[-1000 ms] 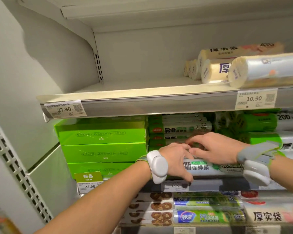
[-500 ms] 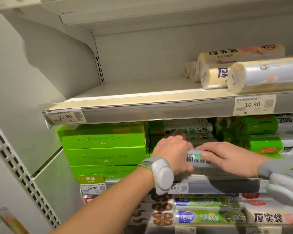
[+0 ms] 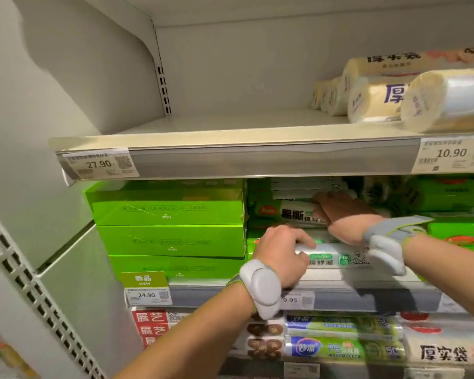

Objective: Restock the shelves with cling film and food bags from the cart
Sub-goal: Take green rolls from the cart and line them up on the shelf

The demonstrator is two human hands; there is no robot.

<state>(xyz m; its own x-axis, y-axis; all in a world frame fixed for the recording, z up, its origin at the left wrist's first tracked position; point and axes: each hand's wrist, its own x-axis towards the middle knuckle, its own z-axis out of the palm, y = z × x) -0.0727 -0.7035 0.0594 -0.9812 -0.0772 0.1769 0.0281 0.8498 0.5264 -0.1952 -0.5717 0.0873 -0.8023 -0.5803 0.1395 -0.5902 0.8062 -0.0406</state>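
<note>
A person's view of supermarket shelves, with both bare arms reaching into the middle shelf point(image 3: 353, 298). Each wrist wears a grey band.

The left grip point(image 3: 282, 255) has its fingers curled over the left end of a cling film roll point(image 3: 337, 259). The roll lies lengthwise along the front of the middle shelf, just above a price tag point(image 3: 296, 300) reading 9.95. The right grip point(image 3: 345, 214) reaches deeper and higher. Its fingers lie against a stack of rolls point(image 3: 288, 212) behind the front one. The picture is blurred there, so it is not possible to tell whether those fingers close round a roll or only press on it.

Three green boxes point(image 3: 170, 231) are stacked just left of the rolls. Green-wrapped rolls point(image 3: 443, 195) sit to the right. On the top shelf point(image 3: 230, 160) cream bag rolls point(image 3: 378, 102) are bunched at the right, with bare shelf to their left. The cart is out of view.

The step in hand appears to be seating the front roll in its row. To do it well, the roll probably needs to stay level and parallel to the shelf edge, label facing out. The deeper stack should be steadied so nothing rolls forward. Round rolls slip easily, so the roll should rest snug against its neighbours before either grip lets go.
</note>
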